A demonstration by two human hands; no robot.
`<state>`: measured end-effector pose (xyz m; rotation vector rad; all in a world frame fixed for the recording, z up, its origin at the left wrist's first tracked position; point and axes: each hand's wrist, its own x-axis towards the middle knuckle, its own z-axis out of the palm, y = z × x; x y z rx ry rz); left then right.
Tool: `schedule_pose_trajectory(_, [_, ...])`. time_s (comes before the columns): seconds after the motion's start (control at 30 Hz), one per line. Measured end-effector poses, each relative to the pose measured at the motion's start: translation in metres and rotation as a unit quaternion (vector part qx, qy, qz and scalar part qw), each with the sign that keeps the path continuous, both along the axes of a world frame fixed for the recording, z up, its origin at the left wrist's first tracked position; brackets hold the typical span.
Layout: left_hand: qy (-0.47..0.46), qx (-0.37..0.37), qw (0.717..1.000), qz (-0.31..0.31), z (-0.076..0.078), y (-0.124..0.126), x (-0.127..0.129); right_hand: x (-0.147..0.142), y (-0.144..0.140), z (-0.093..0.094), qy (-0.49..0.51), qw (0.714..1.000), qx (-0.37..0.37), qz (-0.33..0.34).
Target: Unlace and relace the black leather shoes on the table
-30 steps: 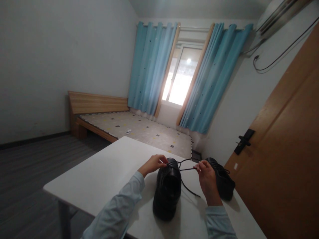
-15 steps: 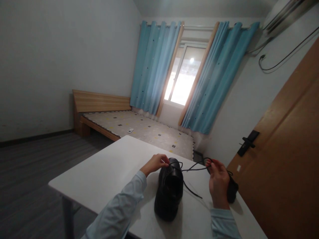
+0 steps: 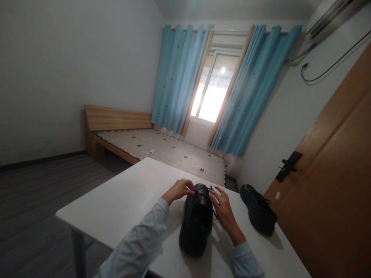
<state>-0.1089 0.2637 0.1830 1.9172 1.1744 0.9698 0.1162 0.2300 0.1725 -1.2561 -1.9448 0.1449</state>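
A black lace-up shoe [image 3: 194,235] rests upright on the white table, its opening toward me and its toe pointing away. At the left of its lacing, my left hand [image 3: 183,188] pinches a black shoelace [image 3: 204,189] between thumb and fingers. My right hand [image 3: 222,204] is at the right side of the lacing, fingertips closed around the lace, though the exact grip is small and partly hidden. A piece of lace shows between this hand and the shoe. Farther right lies the other black shoe [image 3: 258,211].
The white table [image 3: 116,204] stands in front of a bed [image 3: 174,148] with a wooden headboard. A white remote [image 3: 151,152] lies on the mattress. To the right is a wooden door [image 3: 330,173] with a black handle; blue curtains [image 3: 179,81] flank the window.
My right hand has come left from near the other shoe, where it held a lace stretched out, to the near shoe's lacing. The other shoe is now uncovered. My left hand stays almost still.
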Motion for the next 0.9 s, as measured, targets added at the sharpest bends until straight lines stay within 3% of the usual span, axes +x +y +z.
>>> schedule_pose_trajectory(0.1, [0.001, -0.005, 1.0, 0.004, -0.002, 0.002, -0.001, 0.004, -0.001, 0.003, -0.027, 0.998, 0.038, -0.041])
schedule_pose_trajectory(0.2, [0.001, -0.007, 1.0, 0.003, -0.002, 0.001, -0.001, 0.008, -0.003, 0.006, -0.028, 0.998, 0.042, -0.025])
schedule_pose_trajectory(0.47, [0.006, 0.011, 1.0, 0.005, 0.002, -0.002, 0.0, 0.003, -0.01, 0.004, -0.067, 0.995, -0.029, 0.073])
schedule_pose_trajectory(0.67, [0.029, 0.038, 0.999, 0.02, 0.004, -0.003, 0.002, -0.003, -0.012, 0.002, -0.095, 0.988, -0.09, 0.081])
schedule_pose_trajectory(0.9, [0.025, 0.054, 0.998, 0.023, 0.004, -0.004, 0.006, -0.004, -0.013, 0.002, -0.096, 0.99, -0.08, 0.07])
